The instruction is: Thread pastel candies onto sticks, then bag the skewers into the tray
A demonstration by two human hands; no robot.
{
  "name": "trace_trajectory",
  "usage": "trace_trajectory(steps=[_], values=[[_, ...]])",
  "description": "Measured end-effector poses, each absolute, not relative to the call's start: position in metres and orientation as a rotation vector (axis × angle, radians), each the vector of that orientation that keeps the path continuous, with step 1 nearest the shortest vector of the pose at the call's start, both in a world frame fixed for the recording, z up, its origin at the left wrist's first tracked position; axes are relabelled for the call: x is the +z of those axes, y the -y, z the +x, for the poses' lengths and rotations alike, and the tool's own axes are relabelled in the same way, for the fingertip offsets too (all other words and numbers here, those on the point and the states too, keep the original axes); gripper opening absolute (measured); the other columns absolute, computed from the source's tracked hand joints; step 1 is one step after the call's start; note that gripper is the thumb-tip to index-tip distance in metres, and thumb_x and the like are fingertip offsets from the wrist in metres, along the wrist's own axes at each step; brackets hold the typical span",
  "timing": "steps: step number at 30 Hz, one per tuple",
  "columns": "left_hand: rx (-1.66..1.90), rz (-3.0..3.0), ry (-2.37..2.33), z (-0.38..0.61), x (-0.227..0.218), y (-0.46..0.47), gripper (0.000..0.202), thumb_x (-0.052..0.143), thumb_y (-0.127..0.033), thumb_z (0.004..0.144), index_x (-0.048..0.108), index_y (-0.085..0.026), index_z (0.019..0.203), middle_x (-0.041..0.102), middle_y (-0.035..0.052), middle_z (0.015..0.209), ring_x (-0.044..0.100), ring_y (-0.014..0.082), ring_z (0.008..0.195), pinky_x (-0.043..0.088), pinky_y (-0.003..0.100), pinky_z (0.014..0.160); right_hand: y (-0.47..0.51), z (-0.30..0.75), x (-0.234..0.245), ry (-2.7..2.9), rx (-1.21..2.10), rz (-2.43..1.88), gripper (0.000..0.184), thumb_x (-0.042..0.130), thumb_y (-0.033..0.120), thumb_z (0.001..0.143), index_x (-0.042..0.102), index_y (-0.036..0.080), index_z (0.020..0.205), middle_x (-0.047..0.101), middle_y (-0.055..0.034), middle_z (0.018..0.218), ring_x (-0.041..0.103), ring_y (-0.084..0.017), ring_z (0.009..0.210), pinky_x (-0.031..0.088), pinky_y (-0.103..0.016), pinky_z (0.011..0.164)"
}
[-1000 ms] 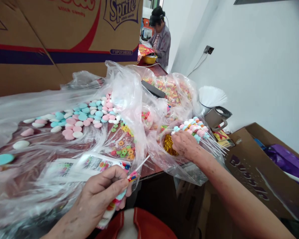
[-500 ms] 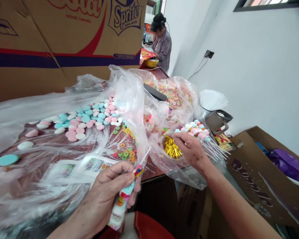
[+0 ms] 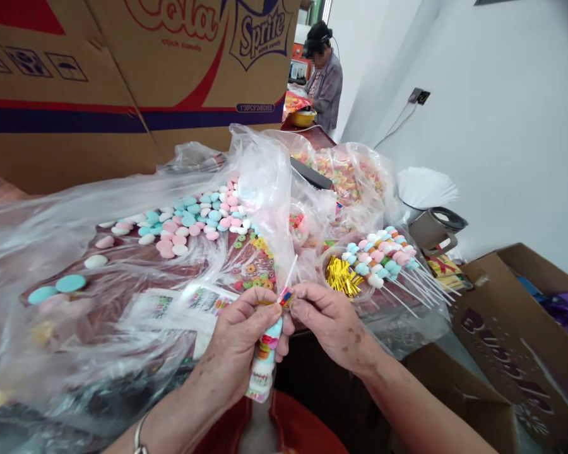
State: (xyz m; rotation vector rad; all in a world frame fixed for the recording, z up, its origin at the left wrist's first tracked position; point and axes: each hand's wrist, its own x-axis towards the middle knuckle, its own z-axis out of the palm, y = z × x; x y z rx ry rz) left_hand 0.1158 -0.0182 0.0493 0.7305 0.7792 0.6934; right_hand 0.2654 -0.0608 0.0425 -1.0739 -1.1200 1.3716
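My left hand is closed round a wrapped candy stick in a printed clear sleeve, its white stick pointing up. My right hand pinches the neck of that wrapper at the top, with something small and gold between its fingertips. Just beyond my hands a bowl of gold twist ties sits inside a plastic bag. A bundle of candy sticks with pink, white and blue pieces lies to its right. Printed sleeves lie on the table by my left hand.
Loose pink, blue and white candies and small coloured rings lie on clear plastic. Large cartons stand behind. An open cardboard box is at right. A tape dispenser sits beyond the sticks. Another person works far back.
My right hand left the bowl of gold ties and came over to the top of the wrapped stick. My left hand raised the stick slightly towards the middle.
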Motion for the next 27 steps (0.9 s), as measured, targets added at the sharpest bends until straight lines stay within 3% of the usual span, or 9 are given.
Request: trace_trajectory(steps=[6,10,12,14,19,22,24,27], values=[[0.759,0.753,-0.833,0.117,0.046,0.019,0.021,0.075,-0.027,0.073,0.056,-0.018,0.076,0.068,-0.0013,0.058,0.056,0.0106,0.039,0.042,0.018,0.038,0.063,0.261,0.041,1.182,1.218,-1.254,0.015,0.053,0.026,0.093,0.059,0.019,0.081,0.064,0.0022,0.074,0.062,-0.013,0.066,0.052,-0.027,0.069],[0.725,0.814,-0.895,0.117,0.041,0.014,0.021,0.074,-0.031,0.075,0.057,-0.018,0.074,0.067,-0.0018,0.056,0.055,0.0097,0.038,0.04,0.017,0.037,0.065,0.26,0.037,1.671,0.412,-1.49,0.02,0.049,0.013,0.092,0.065,0.017,0.08,0.062,-0.0018,0.073,0.055,-0.015,0.071,0.045,-0.029,0.069],[0.673,0.891,-0.895,0.116,0.041,0.009,0.022,0.073,-0.033,0.075,0.057,-0.018,0.072,0.063,-0.0032,0.051,0.053,0.009,0.037,0.039,0.016,0.037,0.064,0.262,0.035,1.917,-0.079,-1.437,0.024,0.046,0.014,0.096,0.067,0.015,0.084,0.06,-0.0042,0.072,0.051,-0.017,0.072,0.042,-0.032,0.069],[0.567,0.973,-0.88,0.114,0.043,0.001,0.023,0.073,-0.033,0.074,0.057,-0.017,0.07,0.06,-0.0045,0.048,0.052,0.0086,0.036,0.038,0.016,0.036,0.063,0.267,0.037,2.095,-0.355,-1.315,0.024,0.045,0.015,0.098,0.068,0.013,0.092,0.063,-0.0072,0.079,0.05,-0.02,0.078,0.041,-0.035,0.072],[0.076,1.145,-0.736,0.1,0.048,-0.018,0.013,0.071,-0.028,0.074,0.066,-0.016,0.078,0.067,-0.0016,0.059,0.057,0.0104,0.042,0.043,0.018,0.039,0.06,0.281,0.052,2.414,-0.244,-1.058,0.02,0.047,0.018,0.099,0.066,0.016,0.091,0.065,-0.0058,0.1,0.052,-0.02,0.093,0.044,-0.035,0.08],[-0.168,1.257,-0.634,0.095,0.045,-0.022,0.008,0.069,-0.023,0.072,0.071,-0.015,0.071,0.069,0.0007,0.059,0.06,0.0111,0.045,0.046,0.019,0.043,0.06,0.279,0.065,2.596,-0.051,-0.947,0.016,0.049,0.02,0.099,0.064,0.017,0.095,0.064,-0.0024,0.108,0.05,-0.018,0.094,0.043,-0.033,0.085],[-0.274,1.303,-0.616,0.094,0.044,-0.022,0.007,0.069,-0.018,0.068,0.07,-0.015,0.061,0.068,0.0003,0.056,0.058,0.0107,0.042,0.045,0.019,0.042,0.062,0.276,0.071,2.712,0.046,-0.899,0.014,0.05,0.02,0.1,0.064,0.017,0.099,0.064,-0.0011,0.108,0.049,-0.018,0.094,0.042,-0.033,0.084],[-0.341,1.256,-0.588,0.095,0.048,-0.019,0.007,0.064,-0.012,0.063,0.069,-0.016,0.061,0.067,-0.0019,0.053,0.055,0.0099,0.038,0.039,0.017,0.037,0.067,0.272,0.074,2.762,0.128,-0.892,0.014,0.049,0.019,0.1,0.062,0.018,0.098,0.065,-0.0007,0.095,0.049,-0.018,0.091,0.041,-0.033,0.079]])
